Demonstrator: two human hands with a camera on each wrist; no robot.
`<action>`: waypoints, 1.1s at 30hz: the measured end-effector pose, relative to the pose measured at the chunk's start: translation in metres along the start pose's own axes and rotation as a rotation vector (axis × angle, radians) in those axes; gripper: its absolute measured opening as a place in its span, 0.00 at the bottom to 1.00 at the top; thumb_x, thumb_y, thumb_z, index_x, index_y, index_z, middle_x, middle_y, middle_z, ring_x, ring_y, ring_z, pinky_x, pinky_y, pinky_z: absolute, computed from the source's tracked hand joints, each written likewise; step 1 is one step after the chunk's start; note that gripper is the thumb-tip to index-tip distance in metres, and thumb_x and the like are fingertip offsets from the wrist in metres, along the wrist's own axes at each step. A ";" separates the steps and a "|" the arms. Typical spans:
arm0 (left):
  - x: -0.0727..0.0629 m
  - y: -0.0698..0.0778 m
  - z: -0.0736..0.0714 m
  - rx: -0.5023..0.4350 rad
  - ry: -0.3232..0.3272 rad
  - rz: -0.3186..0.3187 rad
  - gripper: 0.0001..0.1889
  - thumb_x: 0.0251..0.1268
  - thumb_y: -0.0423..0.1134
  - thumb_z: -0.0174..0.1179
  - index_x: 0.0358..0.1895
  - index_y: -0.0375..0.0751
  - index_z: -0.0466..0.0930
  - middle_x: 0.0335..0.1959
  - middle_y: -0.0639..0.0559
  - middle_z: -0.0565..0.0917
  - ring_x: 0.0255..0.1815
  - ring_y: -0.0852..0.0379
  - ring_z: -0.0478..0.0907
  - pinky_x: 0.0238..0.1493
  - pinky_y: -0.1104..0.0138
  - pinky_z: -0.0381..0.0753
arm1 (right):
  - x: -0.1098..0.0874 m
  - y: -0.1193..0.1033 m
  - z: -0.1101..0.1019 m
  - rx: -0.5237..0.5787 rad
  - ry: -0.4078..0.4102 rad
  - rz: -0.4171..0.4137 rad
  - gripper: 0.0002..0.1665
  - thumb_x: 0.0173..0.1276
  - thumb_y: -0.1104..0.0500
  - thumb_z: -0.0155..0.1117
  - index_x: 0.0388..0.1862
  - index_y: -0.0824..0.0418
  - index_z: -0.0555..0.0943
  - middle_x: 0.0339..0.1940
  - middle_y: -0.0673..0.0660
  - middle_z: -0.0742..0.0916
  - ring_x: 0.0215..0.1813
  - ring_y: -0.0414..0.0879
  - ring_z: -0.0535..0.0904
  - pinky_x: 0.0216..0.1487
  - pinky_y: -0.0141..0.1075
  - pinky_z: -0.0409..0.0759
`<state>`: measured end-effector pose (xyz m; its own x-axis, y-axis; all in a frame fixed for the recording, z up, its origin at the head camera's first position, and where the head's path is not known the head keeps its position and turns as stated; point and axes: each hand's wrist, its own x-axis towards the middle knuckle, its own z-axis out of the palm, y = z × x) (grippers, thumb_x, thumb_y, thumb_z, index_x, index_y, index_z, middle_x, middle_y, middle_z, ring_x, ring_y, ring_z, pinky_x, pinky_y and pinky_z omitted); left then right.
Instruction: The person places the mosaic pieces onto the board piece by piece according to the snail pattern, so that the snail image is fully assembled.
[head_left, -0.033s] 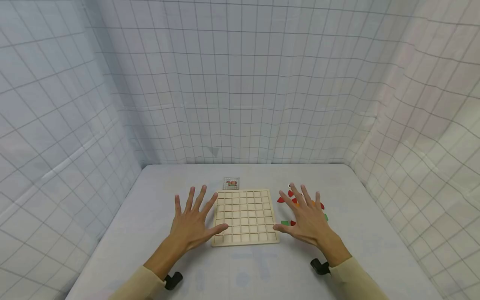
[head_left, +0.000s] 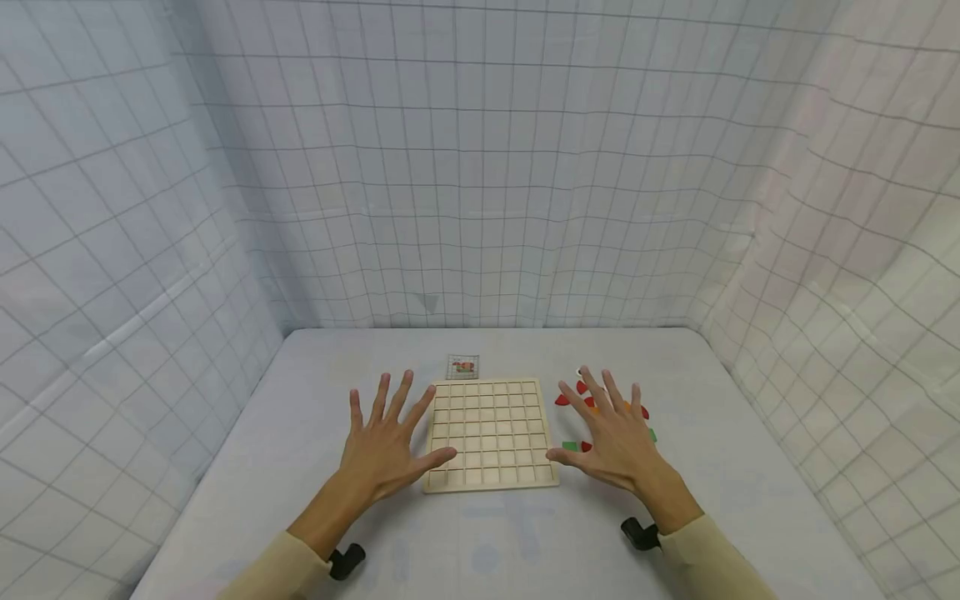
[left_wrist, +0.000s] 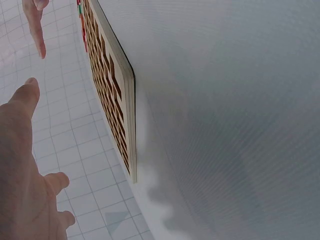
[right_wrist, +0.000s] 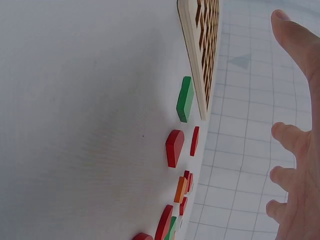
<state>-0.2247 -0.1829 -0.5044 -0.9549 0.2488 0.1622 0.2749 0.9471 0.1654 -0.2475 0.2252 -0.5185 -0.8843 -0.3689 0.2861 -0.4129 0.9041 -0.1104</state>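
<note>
Fingers spread wide, my left hand (head_left: 381,454) hovers above the left edge of a pale wooden grid board (head_left: 491,433). My right hand (head_left: 621,442) is held the same way over the board's right side, with its thumb overlapping the edge in the head view. Neither hand holds anything. Beneath and around the right hand lie loose coloured pieces; the right wrist view shows a green block (right_wrist: 185,100), a red rounded piece (right_wrist: 174,148) and an orange block (right_wrist: 180,189). Part of this group is hidden by the right hand in the head view.
A small card (head_left: 462,367) with a coloured picture on a grid lies just behind the board. The white table (head_left: 480,550) is enclosed by grid-patterned curtains (head_left: 480,167) at the back and both sides. Black wrist mounts (head_left: 347,562) hang below both wrists.
</note>
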 end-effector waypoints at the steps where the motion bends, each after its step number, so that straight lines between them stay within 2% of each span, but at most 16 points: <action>1: 0.000 0.000 0.000 0.001 0.000 0.000 0.58 0.72 0.86 0.57 0.98 0.62 0.55 1.01 0.47 0.40 1.02 0.30 0.33 0.91 0.19 0.29 | 0.000 0.000 0.000 -0.005 0.001 -0.002 0.68 0.67 0.13 0.70 0.98 0.39 0.62 1.01 0.62 0.61 0.99 0.74 0.55 0.88 0.88 0.48; 11: -0.002 0.000 0.004 0.002 -0.001 0.002 0.59 0.71 0.87 0.58 0.97 0.61 0.56 1.01 0.45 0.42 1.02 0.30 0.35 0.91 0.18 0.31 | -0.001 -0.005 0.003 0.065 -0.029 -0.001 0.65 0.70 0.15 0.69 0.98 0.38 0.61 1.01 0.62 0.60 0.99 0.74 0.53 0.90 0.86 0.45; 15: -0.005 0.001 0.006 -0.012 -0.016 0.015 0.58 0.71 0.86 0.59 0.97 0.61 0.58 1.01 0.44 0.43 1.02 0.30 0.38 0.90 0.17 0.33 | -0.003 -0.010 0.005 0.076 -0.047 -0.014 0.64 0.71 0.15 0.68 0.98 0.40 0.63 1.00 0.62 0.61 0.99 0.73 0.56 0.91 0.83 0.50; 21: -0.013 0.005 0.012 -0.046 -0.083 0.043 0.56 0.72 0.83 0.62 0.95 0.57 0.63 1.00 0.37 0.51 1.00 0.26 0.47 0.90 0.16 0.36 | -0.006 -0.019 0.010 0.093 -0.111 -0.049 0.64 0.74 0.16 0.68 0.97 0.46 0.65 0.99 0.64 0.64 0.97 0.74 0.59 0.92 0.81 0.54; 30: -0.018 0.009 0.012 -0.112 -0.220 0.055 0.54 0.72 0.78 0.69 0.93 0.53 0.69 0.96 0.30 0.60 0.96 0.23 0.57 0.90 0.17 0.44 | -0.007 -0.030 0.017 0.126 -0.249 -0.099 0.58 0.75 0.21 0.72 0.93 0.48 0.73 0.94 0.65 0.74 0.94 0.72 0.66 0.93 0.77 0.56; 33: -0.019 0.009 0.013 -0.151 -0.234 0.074 0.52 0.73 0.73 0.73 0.92 0.50 0.70 0.95 0.29 0.63 0.95 0.22 0.61 0.89 0.16 0.46 | -0.006 -0.032 0.018 0.135 -0.281 -0.103 0.55 0.75 0.22 0.73 0.91 0.47 0.75 0.93 0.64 0.76 0.94 0.70 0.68 0.93 0.77 0.57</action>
<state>-0.2055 -0.1767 -0.5185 -0.9269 0.3724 -0.0471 0.3412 0.8882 0.3077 -0.2326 0.1951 -0.5337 -0.8543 -0.5189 0.0301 -0.5116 0.8291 -0.2254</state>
